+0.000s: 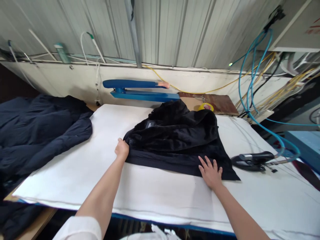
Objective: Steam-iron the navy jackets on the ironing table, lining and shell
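The black garment (175, 143) lies near the middle of the white table (160, 193), its soft, shiny inside partly turned up and a small label (149, 124) showing near its upper left. The left hand (122, 149) is closed on the garment's left end, fingers curled around the edge. The right hand (211, 171) lies palm down on the lower band near the right end, fingers spread, gripping nothing. Held at one end and pressed near the other, the lower edge seems meant to lie straight and flat, while the rest sits bunched above it, apparently to leave that band clear.

The iron (252, 160) rests at the garment's right end, probably set there to be within reach of the right hand; whether its tip touches the fabric I cannot tell. A blue hose (250, 83) runs up from it, likely hung high so that it stays off the work.

The table is covered in pale cloth, slightly wrinkled at the front. A dark padded jacket (45, 133) lies across its left end. Behind stand a blue narrow pressing board (145, 95) and a yellow tape roll (205, 106), against a ribbed metal wall (170, 30) strung with cables.
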Tool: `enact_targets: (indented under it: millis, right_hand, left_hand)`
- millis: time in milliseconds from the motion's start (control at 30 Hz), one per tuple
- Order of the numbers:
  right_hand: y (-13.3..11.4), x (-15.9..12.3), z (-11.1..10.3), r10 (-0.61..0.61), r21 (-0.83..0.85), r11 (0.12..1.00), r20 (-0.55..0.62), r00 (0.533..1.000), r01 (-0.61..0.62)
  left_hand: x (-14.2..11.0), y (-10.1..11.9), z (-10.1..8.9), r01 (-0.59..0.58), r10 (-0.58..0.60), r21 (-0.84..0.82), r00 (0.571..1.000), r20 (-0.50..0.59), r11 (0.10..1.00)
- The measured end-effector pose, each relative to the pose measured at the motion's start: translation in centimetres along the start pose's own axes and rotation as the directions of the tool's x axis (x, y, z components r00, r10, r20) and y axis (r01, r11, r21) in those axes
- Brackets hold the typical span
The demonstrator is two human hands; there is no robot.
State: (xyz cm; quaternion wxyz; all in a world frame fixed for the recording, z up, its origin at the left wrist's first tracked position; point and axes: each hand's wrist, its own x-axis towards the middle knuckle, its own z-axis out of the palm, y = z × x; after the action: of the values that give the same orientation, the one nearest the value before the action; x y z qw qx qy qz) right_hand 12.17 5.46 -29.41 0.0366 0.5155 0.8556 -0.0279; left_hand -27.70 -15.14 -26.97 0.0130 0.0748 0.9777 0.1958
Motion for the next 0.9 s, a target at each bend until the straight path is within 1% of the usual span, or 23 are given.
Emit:
enact_targets:
  millis: [67,133,167,200,233,267,300,333,367,400,433,467,500,600,700,733,767,800,867,900]
  right_hand:
    - [1.0,0.0,0.1,-0.003,0.04,0.999,-0.052,0.999,0.005]
    - [2.8,-0.1,0.2,0.059,0.079,0.996,-0.197,0.979,-0.044]
    - [3.9,-0.1,0.1,0.119,0.1,0.99,-0.273,0.955,-0.095]
    - [5.0,-0.1,-0.1,0.201,0.13,0.977,-0.317,0.927,-0.168]
    - [6.1,-0.1,-0.4,0.295,0.167,0.953,-0.302,0.906,-0.255]
    - [7.2,0.1,-0.7,0.386,0.2,0.918,-0.239,0.891,-0.343]
    - [8.0,0.4,-1.1,0.461,0.222,0.878,-0.148,0.875,-0.425]
    - [8.8,0.7,-1.5,0.513,0.231,0.841,-0.055,0.857,-0.489]
    - [9.3,1.1,-1.9,0.542,0.233,0.815,0.018,0.84,-0.53]
    - [9.8,1.5,-2.2,0.55,0.233,0.803,0.062,0.833,-0.548]
    - [10.2,1.7,-2.6,0.546,0.237,0.803,0.076,0.834,-0.547]
    - [10.6,1.9,-2.8,0.537,0.244,0.808,0.072,0.841,-0.536]
    - [11.0,1.8,-3.1,0.527,0.252,0.812,0.067,0.847,-0.526]
    - [12.5,0.4,-3.4,0.514,0.231,0.822,0.088,0.853,-0.52]
    - [13.9,-1.0,-3.3,0.485,0.191,0.834,0.19,0.853,-0.517]
    - [14.2,-1.1,-3.3,0.47,0.19,0.841,0.21,0.857,-0.507]
    - [14.4,-1.0,-3.3,0.455,0.194,0.847,0.217,0.864,-0.495]
    - [14.5,-0.7,-3.4,0.442,0.2,0.852,0.217,0.87,-0.483]
    - [14.3,0.3,-3.6,0.428,0.207,0.86,0.207,0.88,-0.467]
    - [14.1,0.8,-3.7,0.428,0.207,0.861,0.198,0.882,-0.465]
  left_hand:
    - [-0.2,-0.1,-0.7,-0.043,0.042,-0.007,0.996,-0.082,0.999]
    - [-1.5,0.5,-1.1,-0.137,0.136,0.008,0.973,-0.189,0.991]
    - [-2.6,0.9,-1.1,-0.222,0.221,0.021,0.953,-0.208,0.975]
    - [-3.9,1.2,-0.9,-0.338,0.337,0.025,0.924,-0.178,0.941]
    - [-5.4,1.6,-0.7,-0.477,0.475,0.007,0.874,-0.105,0.879]
    - [-7.0,1.9,-0.4,-0.615,0.616,-0.043,0.788,-0.004,0.787]
    - [-8.8,2.3,0.0,-0.729,0.739,-0.121,0.665,0.103,0.673]
    - [-10.5,2.8,0.5,-0.807,0.832,-0.206,0.522,0.187,0.553]
    - [-12.2,3.3,1.0,-0.853,0.89,-0.271,0.389,0.238,0.446]
    - [-13.8,4.0,1.5,-0.882,0.921,-0.302,0.286,0.265,0.361]
    - [-15.1,4.6,1.9,-0.905,0.934,-0.3,0.217,0.284,0.302]
    - [-16.1,5.3,2.3,-0.924,0.935,-0.275,0.18,0.304,0.267]
    - [-16.9,5.8,2.6,-0.938,0.93,-0.237,0.167,0.328,0.252]
    - [-17.8,7.1,2.9,-0.959,0.899,-0.157,0.155,0.411,0.237]
    - [-18.2,7.9,2.5,-0.967,0.859,-0.136,0.121,0.497,0.215]
    - [-18.6,8.4,2.3,-0.967,0.842,-0.148,0.101,0.53,0.209]
    - [-19.1,8.9,2.2,-0.963,0.826,-0.18,0.066,0.56,0.199]
    - [-19.9,9.6,2.3,-0.955,0.816,-0.231,0.018,0.578,0.185]
    - [-21.9,11.5,2.7,-0.924,0.818,-0.353,-0.085,0.57,0.15]
    - [-23.2,12.5,3.2,-0.906,0.827,-0.403,-0.124,0.548,0.131]
